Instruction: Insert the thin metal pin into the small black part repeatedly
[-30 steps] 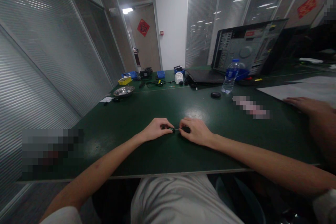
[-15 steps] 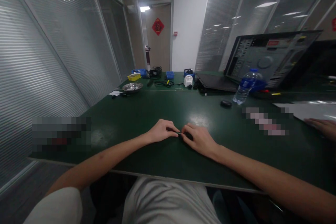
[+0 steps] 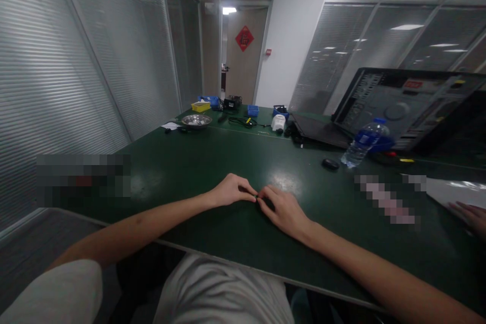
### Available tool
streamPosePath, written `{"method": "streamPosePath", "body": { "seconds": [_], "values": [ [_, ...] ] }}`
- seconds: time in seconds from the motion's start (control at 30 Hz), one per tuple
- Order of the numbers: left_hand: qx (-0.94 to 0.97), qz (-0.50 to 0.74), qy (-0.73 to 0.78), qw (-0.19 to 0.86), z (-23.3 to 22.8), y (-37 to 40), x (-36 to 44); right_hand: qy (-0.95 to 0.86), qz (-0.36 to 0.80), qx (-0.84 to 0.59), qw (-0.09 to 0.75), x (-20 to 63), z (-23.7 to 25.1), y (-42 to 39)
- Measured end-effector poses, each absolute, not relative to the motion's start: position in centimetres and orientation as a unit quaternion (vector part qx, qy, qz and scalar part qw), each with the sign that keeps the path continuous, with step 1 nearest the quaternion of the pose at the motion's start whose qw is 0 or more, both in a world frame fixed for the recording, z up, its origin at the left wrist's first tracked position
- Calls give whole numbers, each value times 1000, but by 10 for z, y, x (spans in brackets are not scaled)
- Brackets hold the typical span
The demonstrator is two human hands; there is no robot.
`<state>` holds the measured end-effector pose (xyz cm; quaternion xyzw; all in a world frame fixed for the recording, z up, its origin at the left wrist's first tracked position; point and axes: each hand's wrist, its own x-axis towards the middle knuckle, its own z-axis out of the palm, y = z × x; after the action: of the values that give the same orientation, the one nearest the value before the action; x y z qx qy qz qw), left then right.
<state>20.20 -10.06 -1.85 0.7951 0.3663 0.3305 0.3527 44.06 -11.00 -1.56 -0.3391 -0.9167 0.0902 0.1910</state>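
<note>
Over the last second the two hands have drawn together: a second ago a short gap with a thin link showed between the pieces they pinched, and now the left hand [image 3: 230, 192] and right hand [image 3: 283, 208] meet fingertip to fingertip, with only a speck of the small dark part [image 3: 257, 196] visible between them. This suggests the two ends have been pushed closer or joined, though the part is too small and hidden to be sure. Both hands are curled nearly shut, thumb and forefingers pinching the part, with their heels resting on the green table [image 3: 197, 162]. The part sits on the near middle of the table, just in front of the person. The view has also swung left, so the co-worker's hand [image 3: 469, 213] now shows only at the right edge, resting on a white sheet [image 3: 451, 190]. Farther right stand a bottle [image 3: 362, 143], a dark mouse-like object [image 3: 330, 163] and an open computer case [image 3: 402, 106]; a metal bowl [image 3: 196, 120] lies at the far left.
</note>
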Motion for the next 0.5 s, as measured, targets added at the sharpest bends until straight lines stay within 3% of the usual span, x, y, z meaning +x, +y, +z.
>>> {"method": "streamPosePath", "body": {
  "seconds": [0.17, 0.3, 0.5],
  "values": [
    [774, 343, 371, 382, -19, -87, 193, -914, 76, -350, 189, 440, -16, -111],
    [793, 366, 404, 271, -21, -73, 191, -913, 80, -351, 192, 441, -17, -111],
    [890, 260, 333, 172, -17, -78, 193, -914, 77, -349, 193, 441, -18, -110]
  ]
}}
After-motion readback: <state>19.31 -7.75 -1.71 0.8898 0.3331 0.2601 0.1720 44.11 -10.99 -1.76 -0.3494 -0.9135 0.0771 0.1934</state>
